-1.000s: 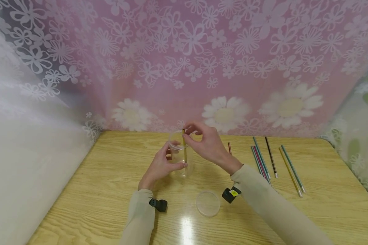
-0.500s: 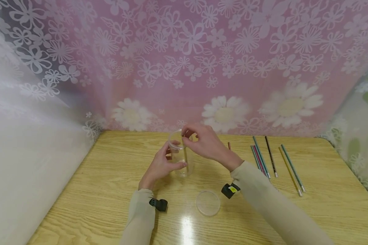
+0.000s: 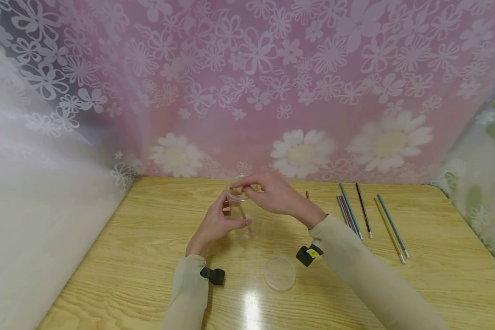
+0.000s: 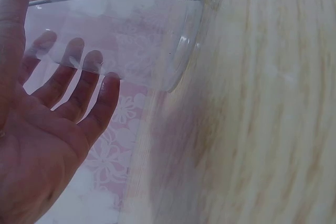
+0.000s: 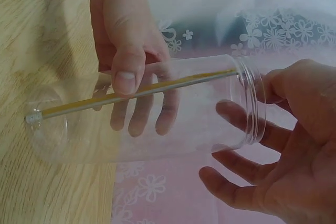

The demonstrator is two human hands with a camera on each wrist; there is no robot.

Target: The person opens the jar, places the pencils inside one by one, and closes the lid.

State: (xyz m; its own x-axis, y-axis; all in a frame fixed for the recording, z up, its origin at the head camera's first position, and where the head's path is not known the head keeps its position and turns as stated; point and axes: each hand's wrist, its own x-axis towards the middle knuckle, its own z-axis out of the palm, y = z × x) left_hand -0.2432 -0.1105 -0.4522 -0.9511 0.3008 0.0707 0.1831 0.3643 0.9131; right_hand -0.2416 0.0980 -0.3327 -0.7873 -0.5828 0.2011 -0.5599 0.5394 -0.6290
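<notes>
A clear plastic jar [image 5: 202, 135] stands on the table, its mouth uncovered. My left hand [image 3: 216, 224] grips its side, thumb in front and fingers behind. Inside leans a yellow-and-grey pencil [image 5: 142, 93], its eraser end down at the jar's bottom and its other end close to the rim. The right hand [image 3: 274, 195] is over the mouth, the index finger stretched across the opening and the thumb by the rim. In the right wrist view those fingers are loosely spread, with nothing pinched between them.
A clear round lid [image 3: 279, 273] lies in front of the jar. To the right lie several pencils: a black one [image 3: 364, 211], a yellow one [image 3: 389, 231], a teal one [image 3: 393, 225] and a teal-and-pink bunch. A dark red pencil [image 3: 307, 195] is partly hidden behind the right wrist.
The pencil went down into the jar and now leans to the left, released. My right hand has lowered to the mouth and its index finger has straightened. The left hand stays put.
</notes>
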